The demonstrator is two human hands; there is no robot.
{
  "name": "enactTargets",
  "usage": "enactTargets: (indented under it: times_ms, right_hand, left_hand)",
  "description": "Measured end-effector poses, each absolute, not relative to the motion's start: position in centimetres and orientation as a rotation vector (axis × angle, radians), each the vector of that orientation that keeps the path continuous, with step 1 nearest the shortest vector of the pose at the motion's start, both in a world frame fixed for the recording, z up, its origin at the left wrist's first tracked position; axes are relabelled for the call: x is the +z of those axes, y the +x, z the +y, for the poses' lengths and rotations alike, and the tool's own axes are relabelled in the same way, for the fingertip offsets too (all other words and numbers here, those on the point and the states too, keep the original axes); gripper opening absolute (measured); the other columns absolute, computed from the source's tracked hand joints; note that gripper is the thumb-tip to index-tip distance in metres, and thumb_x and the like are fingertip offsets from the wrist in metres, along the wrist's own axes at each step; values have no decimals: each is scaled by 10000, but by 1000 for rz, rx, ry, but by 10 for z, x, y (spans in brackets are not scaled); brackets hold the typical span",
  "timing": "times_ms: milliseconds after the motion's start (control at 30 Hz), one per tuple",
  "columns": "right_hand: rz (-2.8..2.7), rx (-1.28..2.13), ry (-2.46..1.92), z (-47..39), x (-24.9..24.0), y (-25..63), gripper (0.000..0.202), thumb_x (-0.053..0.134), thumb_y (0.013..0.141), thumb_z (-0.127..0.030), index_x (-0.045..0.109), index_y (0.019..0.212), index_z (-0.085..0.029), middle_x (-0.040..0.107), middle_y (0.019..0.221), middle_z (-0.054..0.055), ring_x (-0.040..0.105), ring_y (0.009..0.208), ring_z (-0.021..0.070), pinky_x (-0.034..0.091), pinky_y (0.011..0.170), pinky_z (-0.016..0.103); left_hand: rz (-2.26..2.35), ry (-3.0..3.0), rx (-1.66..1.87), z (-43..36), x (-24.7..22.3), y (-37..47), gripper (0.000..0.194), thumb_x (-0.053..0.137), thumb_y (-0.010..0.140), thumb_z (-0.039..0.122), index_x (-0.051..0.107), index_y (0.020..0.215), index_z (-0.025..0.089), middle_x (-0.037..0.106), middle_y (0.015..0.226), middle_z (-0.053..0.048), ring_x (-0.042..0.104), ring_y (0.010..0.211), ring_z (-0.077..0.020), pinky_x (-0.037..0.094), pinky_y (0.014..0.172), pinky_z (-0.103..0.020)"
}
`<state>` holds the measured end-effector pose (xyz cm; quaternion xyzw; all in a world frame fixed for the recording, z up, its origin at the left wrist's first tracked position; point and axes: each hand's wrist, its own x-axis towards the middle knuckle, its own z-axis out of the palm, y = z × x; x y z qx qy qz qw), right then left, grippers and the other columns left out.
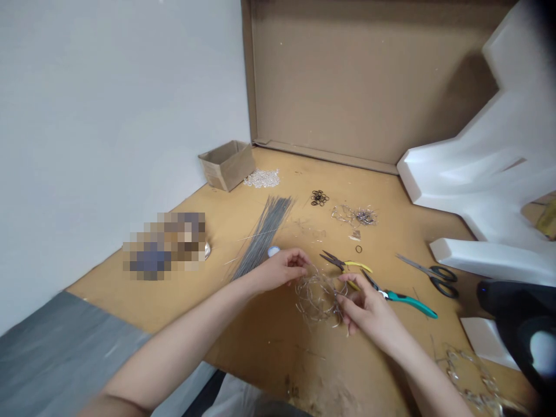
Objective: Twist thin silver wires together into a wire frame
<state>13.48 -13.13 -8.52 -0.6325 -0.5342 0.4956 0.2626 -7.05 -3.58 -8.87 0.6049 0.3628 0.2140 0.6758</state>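
Between my hands is a rough ball of thin, silvery bent wire (316, 301), loosely looped and see-through. My left hand (286, 269) pinches at its upper left side, thumb and index finger closed on a wire strand. On the right side, the fingers of my right hand (362, 304) are closed round the edge of the ball. Yellow-handled pliers (336, 260) lie just beyond it, partly behind my right hand. Teal-handled pliers (408, 300) rest beside that hand. A bundle of straight grey wires (264, 237) lies past my left hand, near a small round blue-and-white item (273, 251).
Black-handled scissors (434, 275) lie to the right, near white foam pieces (460, 255). Farther back are black rings (319, 198), tangled wire scraps (365, 216), a pile of clear beads (262, 178) and a cardboard box (228, 168). A dark device (512, 313) stands at the right edge.
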Motion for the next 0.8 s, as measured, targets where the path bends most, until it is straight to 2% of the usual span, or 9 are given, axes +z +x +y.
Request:
enactTargets:
  times_ms: [133, 267, 500, 633, 733, 800]
  right_hand:
    - [-1507, 1348, -1727, -133, -81, 136, 300, 488, 811, -416, 442, 1018, -204, 583, 492, -57, 560, 377, 132, 443, 422, 234]
    - [-1579, 1522, -1624, -136, -77, 139, 279, 471, 838, -427, 487, 976, -186, 608, 541, -26, 568, 407, 120, 432, 426, 220]
    - [-1540, 1595, -1566, -139, -67, 149, 411, 522, 824, -445, 466, 1142, -190, 638, 679, 12, 603, 500, 128, 460, 492, 246]
    - [-1529, 1258, -1673, -130, -56, 180, 374, 496, 828, -470, 527, 1054, -173, 656, 727, 49, 594, 536, 147, 467, 534, 276]
    - [-1699, 779, -1975, -111, -49, 202, 248, 482, 835, -397, 610, 900, -194, 683, 722, 63, 630, 630, 195, 459, 624, 301]
    - [-1826, 357, -2217, -92, -48, 208, 201, 483, 815, -305, 654, 860, -208, 709, 836, 86, 645, 784, 243, 441, 690, 311]
  left_hand:
    - [816, 1317, 504, -35, -94, -68, 195, 549, 744, 281, 502, 875, 145, 544, 654, 27, 443, 488, -54, 333, 440, -180]
    - [798, 1311, 507, -36, -98, -66, 156, 515, 749, 248, 503, 866, 146, 526, 611, 41, 401, 455, -46, 323, 439, -181]
    - [780, 1401, 395, -41, -94, -66, 138, 518, 760, 241, 519, 852, 138, 506, 604, 40, 434, 501, -63, 339, 478, -188]
    - [858, 1478, 404, -43, -89, -66, 109, 533, 750, 203, 530, 841, 142, 519, 651, 33, 444, 547, -73, 353, 521, -197]
    - [887, 1532, 403, -44, -89, -65, 111, 545, 739, 178, 539, 843, 140, 546, 705, 16, 469, 609, -88, 366, 565, -203]
    - [891, 1553, 418, -44, -90, -65, 114, 552, 740, 189, 545, 843, 141, 551, 715, 14, 475, 631, -94, 367, 578, -204]
